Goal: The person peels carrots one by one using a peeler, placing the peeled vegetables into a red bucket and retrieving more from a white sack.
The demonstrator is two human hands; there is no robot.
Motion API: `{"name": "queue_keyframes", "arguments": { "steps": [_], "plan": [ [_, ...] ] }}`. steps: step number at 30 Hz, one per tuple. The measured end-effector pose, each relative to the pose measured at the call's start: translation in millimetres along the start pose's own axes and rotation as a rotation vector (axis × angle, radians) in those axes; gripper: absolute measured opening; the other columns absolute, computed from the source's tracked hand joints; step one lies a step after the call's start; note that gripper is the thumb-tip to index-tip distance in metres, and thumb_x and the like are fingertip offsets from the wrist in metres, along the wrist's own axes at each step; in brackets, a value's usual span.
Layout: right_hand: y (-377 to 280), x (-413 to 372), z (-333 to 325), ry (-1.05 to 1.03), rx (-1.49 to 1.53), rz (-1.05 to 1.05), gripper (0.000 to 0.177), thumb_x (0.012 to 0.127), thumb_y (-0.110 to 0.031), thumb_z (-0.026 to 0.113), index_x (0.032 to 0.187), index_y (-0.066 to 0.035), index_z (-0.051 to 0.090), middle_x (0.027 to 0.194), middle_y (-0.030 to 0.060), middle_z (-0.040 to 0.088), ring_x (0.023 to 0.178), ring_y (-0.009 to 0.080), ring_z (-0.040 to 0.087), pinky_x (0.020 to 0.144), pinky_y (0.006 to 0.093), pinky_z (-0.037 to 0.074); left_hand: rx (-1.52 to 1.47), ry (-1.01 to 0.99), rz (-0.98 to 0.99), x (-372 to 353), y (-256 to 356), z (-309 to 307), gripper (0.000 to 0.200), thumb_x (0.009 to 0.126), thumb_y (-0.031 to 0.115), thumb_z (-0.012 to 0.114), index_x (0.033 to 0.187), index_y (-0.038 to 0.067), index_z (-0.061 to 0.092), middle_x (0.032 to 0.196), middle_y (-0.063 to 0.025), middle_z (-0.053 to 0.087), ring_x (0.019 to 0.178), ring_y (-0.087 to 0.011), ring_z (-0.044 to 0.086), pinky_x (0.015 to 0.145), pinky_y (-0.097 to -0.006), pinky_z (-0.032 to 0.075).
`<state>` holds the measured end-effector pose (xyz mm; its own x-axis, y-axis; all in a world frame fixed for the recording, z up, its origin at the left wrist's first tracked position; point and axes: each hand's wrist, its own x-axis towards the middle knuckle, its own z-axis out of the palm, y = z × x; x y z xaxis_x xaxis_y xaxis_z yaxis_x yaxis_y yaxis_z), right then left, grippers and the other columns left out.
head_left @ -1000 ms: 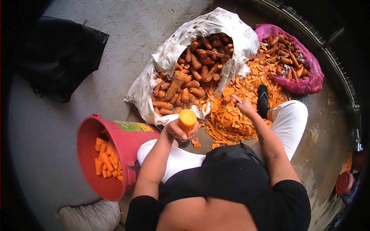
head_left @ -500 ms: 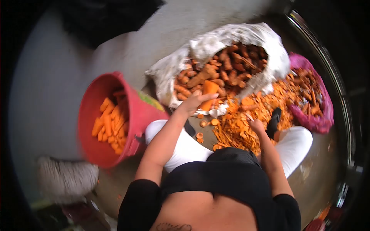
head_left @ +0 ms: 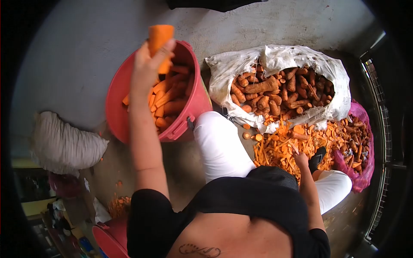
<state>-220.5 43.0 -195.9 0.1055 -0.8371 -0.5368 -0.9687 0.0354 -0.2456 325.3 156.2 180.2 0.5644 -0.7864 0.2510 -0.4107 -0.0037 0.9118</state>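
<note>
My left hand (head_left: 152, 60) is closed around a thick peeled carrot (head_left: 161, 35), held up over the red bucket (head_left: 114, 99). Inside that bucket lie several peeled carrots (head_left: 170, 92). Low over the heap of orange peelings (head_left: 275, 150) is my right hand (head_left: 301, 160), its fingers closed. A thin, pale thing seems to stick out from its fingertips, too small to make out. An open white sack (head_left: 297, 56) full of unpeeled carrots (head_left: 269, 86) lies beyond the peelings.
A pink mesh bag (head_left: 365, 167) with carrot scraps stands right of the peelings. At the left is a stuffed pale sack (head_left: 64, 142); a second red container (head_left: 109, 236) stands at lower left. A wall (head_left: 86, 56) rises behind the bucket. My white-clad knees flank the peelings.
My left hand has carried the peeled carrot from in front of the white sack leftward and up over the red bucket. My right hand stays by the peelings. The view has shifted.
</note>
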Motion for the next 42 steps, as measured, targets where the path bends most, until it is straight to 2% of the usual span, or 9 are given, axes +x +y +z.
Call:
{"name": "queue_keyframes", "arguments": {
  "steps": [3, 6, 9, 19, 25, 29, 33, 37, 42],
  "plan": [
    [1.6, -1.5, 2.5, -0.03, -0.052, 0.002, 0.052, 0.087, -0.05, 0.052, 0.093, -0.002, 0.068, 0.075, 0.022, 0.065, 0.07, 0.0376, 0.064, 0.065, 0.0454, 0.05, 0.297, 0.086, -0.205, 40.1, -36.8, -51.6, 0.055, 0.087, 0.046, 0.062, 0.11, -0.004, 0.056, 0.091, -0.0152, 0.065, 0.081, -0.0198, 0.065, 0.074, -0.0292, 0.052],
    [-0.3, -7.4, -4.4, -0.025, -0.027, 0.062, 0.052, 0.087, -0.051, 0.053, 0.09, -0.001, 0.068, 0.074, 0.0215, 0.065, 0.07, 0.0362, 0.065, 0.064, 0.0447, 0.049, 1.118, 0.132, 0.017, 82.2, -167.5, -120.7, 0.063, 0.09, 0.047, 0.054, 0.122, -0.007, 0.052, 0.109, -0.0246, 0.063, 0.103, -0.0323, 0.062, 0.09, -0.0368, 0.047],
    [6.9, -8.7, -4.1, 0.043, 0.026, 0.101, 0.054, 0.086, -0.051, 0.054, 0.081, 0.001, 0.067, 0.068, 0.0208, 0.062, 0.068, 0.0338, 0.065, 0.062, 0.043, 0.048, 0.988, -0.14, -0.251, 64.6, -164.3, -127.5, 0.061, 0.092, 0.046, 0.05, 0.128, -0.003, 0.051, 0.121, -0.0261, 0.057, 0.118, -0.0364, 0.052, 0.099, -0.04, 0.04],
    [-32.9, 20.8, -24.3, 0.205, 0.302, -0.094, 0.047, 0.09, -0.049, 0.054, 0.094, -0.003, 0.067, 0.064, 0.0108, 0.059, 0.058, 0.0227, 0.058, 0.055, 0.0365, 0.042, 0.856, -0.448, -0.682, 54.9, -152.8, -126.0, 0.048, 0.09, 0.041, 0.058, 0.109, -0.003, 0.061, 0.096, -0.0148, 0.066, 0.082, -0.0235, 0.063, 0.081, -0.0369, 0.051],
    [5.1, 36.6, 13.9, 0.12, 0.409, -0.048, 0.04, 0.088, -0.039, 0.058, 0.101, -0.003, 0.067, 0.073, 0.0149, 0.062, 0.068, 0.023, 0.061, 0.065, 0.0351, 0.045, 1.141, -0.528, -0.185, 5.7, -260.2, -74.0, 0.067, 0.085, 0.047, 0.059, 0.127, -0.004, 0.048, 0.117, -0.0267, 0.058, 0.111, -0.0406, 0.054, 0.093, -0.046, 0.044],
    [27.6, 20.0, 6.9, 0.201, 0.458, 0.098, 0.05, 0.08, -0.047, 0.066, 0.077, 0.002, 0.065, 0.054, 0.0075, 0.052, 0.05, 0.0161, 0.048, 0.051, 0.0355, 0.038, 1.518, -0.646, 0.05, -8.2, -325.9, -68.0, 0.032, 0.086, 0.014, 0.05, 0.113, -0.003, 0.056, 0.102, -0.0248, 0.059, 0.087, -0.0374, 0.062, 0.071, -0.0452, 0.052],
    [61.2, 5.0, 35.9, 0.269, 0.479, 0.262, 0.046, 0.072, -0.034, 0.077, 0.074, 0.009, 0.062, 0.059, 0.0138, 0.058, 0.054, 0.0211, 0.057, 0.055, 0.0368, 0.041, 1.363, -0.389, 0.187, -7.5, -329.0, -57.3, 0.024, 0.086, 0.007, 0.044, 0.104, -0.001, 0.058, 0.097, -0.0213, 0.059, 0.082, -0.0353, 0.062, 0.067, -0.0446, 0.051],
    [47.8, 30.0, 21.9, 0.21, 0.532, 0.375, 0.041, 0.077, -0.031, 0.072, 0.071, 0.007, 0.059, 0.059, 0.0144, 0.057, 0.051, 0.0231, 0.052, 0.054, 0.0395, 0.039, 1.74, -0.643, 0.355, -9.7, -308.3, -65.8, 0.01, 0.076, 0.008, 0.056, 0.083, 0.003, 0.062, 0.077, -0.016, 0.059, 0.073, -0.0313, 0.062, 0.066, -0.041, 0.05],
    [11.8, 60.4, -17.6, 0.26, 0.295, 0.243, 0.023, 0.082, -0.026, 0.061, 0.09, -0.004, 0.062, 0.076, 0.0166, 0.062, 0.07, 0.0317, 0.062, 0.062, 0.0437, 0.048, 1.626, -0.819, -0.445, -28.1, -155.2, -46.0, 0.052, 0.071, 0.038, 0.075, 0.1, -0.003, 0.062, 0.103, -0.0214, 0.061, 0.098, -0.0363, 0.061, 0.084, -0.0445, 0.049]
  ]
}}
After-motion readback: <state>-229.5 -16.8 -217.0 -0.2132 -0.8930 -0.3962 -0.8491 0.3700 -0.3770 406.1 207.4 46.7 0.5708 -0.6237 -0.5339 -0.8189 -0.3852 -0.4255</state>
